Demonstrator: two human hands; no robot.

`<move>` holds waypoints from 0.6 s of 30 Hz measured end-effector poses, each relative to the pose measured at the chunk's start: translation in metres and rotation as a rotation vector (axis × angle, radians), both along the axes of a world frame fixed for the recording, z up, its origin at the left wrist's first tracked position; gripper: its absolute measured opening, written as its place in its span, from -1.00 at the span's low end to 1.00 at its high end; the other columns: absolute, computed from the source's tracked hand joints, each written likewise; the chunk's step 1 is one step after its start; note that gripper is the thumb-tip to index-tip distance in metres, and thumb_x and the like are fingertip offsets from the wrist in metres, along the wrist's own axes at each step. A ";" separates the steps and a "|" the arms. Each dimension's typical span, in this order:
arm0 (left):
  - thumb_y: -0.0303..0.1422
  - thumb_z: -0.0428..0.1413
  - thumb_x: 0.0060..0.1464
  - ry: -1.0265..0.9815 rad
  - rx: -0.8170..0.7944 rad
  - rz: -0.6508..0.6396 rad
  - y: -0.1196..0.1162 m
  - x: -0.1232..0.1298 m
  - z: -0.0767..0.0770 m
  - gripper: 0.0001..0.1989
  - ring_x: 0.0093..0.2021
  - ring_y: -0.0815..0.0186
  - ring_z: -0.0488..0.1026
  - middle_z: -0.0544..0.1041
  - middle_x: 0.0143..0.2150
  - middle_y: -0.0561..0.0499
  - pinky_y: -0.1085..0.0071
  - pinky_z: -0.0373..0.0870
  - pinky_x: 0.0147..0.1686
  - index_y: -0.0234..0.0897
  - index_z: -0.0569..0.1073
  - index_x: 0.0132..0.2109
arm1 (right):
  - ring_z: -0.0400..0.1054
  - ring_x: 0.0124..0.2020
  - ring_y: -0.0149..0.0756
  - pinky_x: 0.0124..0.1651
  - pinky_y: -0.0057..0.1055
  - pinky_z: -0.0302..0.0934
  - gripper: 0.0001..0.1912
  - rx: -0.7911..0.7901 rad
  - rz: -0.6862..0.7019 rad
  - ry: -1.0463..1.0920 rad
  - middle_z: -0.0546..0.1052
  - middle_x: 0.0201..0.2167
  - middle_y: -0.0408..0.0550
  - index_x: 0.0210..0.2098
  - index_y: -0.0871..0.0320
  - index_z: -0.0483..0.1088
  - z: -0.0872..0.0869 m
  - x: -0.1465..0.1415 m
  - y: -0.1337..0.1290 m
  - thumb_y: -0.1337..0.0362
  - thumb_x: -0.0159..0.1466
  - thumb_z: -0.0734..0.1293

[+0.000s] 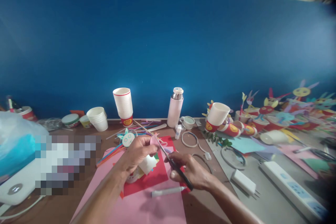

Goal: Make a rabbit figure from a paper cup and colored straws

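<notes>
Near the middle of the table, my left hand (138, 152) pinches a small pink paper piece (154, 141) between thumb and fingers. My right hand (193, 173) is closed round the dark handles of a pair of scissors (181, 175), whose blades point up and left against the pink paper. Below both hands lie a red sheet (160, 177) and a larger pink sheet (162, 213). A white paper scrap (147, 164) is partly behind my left hand. A light-coloured marker (168, 191) rests across the sheets. Left of my fingers is a pale paper animal head (128, 139).
Stacked paper cups (122, 103) and a pink thermos (175, 110) stand by the blue partition (157, 42). Rightward are a cup stack (218, 113), decorated cups (265, 112), a charger (245, 182) and a power strip (294, 189). A white power bank (18, 187) lies left.
</notes>
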State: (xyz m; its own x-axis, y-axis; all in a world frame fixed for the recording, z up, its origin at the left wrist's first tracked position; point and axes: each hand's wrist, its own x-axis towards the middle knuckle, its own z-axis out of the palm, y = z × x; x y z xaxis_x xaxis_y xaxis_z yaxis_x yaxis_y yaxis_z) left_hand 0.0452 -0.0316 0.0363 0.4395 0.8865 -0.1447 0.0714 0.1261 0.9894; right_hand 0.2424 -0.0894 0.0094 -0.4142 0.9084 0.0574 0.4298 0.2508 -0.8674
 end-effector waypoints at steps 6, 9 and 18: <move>-0.37 0.13 -0.12 0.010 0.044 0.071 0.007 -0.012 0.002 -0.85 -0.54 0.44 0.24 0.35 -0.61 0.10 0.49 0.11 -0.48 -0.34 0.38 -0.56 | 0.20 -0.46 -0.39 -0.42 -0.51 0.09 -0.63 -0.003 0.066 -0.124 0.37 -0.45 -0.19 -0.16 0.11 0.31 0.011 0.018 0.002 0.26 0.02 0.37; -0.36 0.14 -0.13 -0.012 0.042 0.078 0.007 -0.015 0.004 -0.87 -0.54 0.44 0.24 0.36 -0.60 0.09 0.50 0.10 -0.49 -0.35 0.41 -0.51 | 0.17 -0.47 -0.40 -0.42 -0.49 0.08 -0.73 -0.021 0.034 0.037 0.34 -0.46 -0.17 -0.21 0.13 0.31 0.006 0.023 0.007 0.19 0.10 0.30; -0.37 0.14 -0.16 0.070 0.025 0.037 0.000 0.002 0.000 -0.88 -0.59 0.44 0.22 0.35 -0.62 0.09 0.50 0.08 -0.55 -0.34 0.42 -0.54 | 0.18 -0.48 -0.43 -0.41 -0.51 0.11 -0.74 -0.136 -0.239 0.541 0.35 -0.49 -0.20 -0.34 0.16 0.27 0.013 -0.003 0.002 0.22 0.02 0.38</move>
State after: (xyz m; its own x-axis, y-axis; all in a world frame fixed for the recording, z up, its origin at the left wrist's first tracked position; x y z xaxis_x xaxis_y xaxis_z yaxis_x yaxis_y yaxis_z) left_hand 0.0471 -0.0316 0.0361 0.3961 0.9056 -0.1519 0.1363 0.1057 0.9850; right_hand 0.2392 -0.0872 0.0223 -0.1426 0.9866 0.0799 -0.0507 0.0733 -0.9960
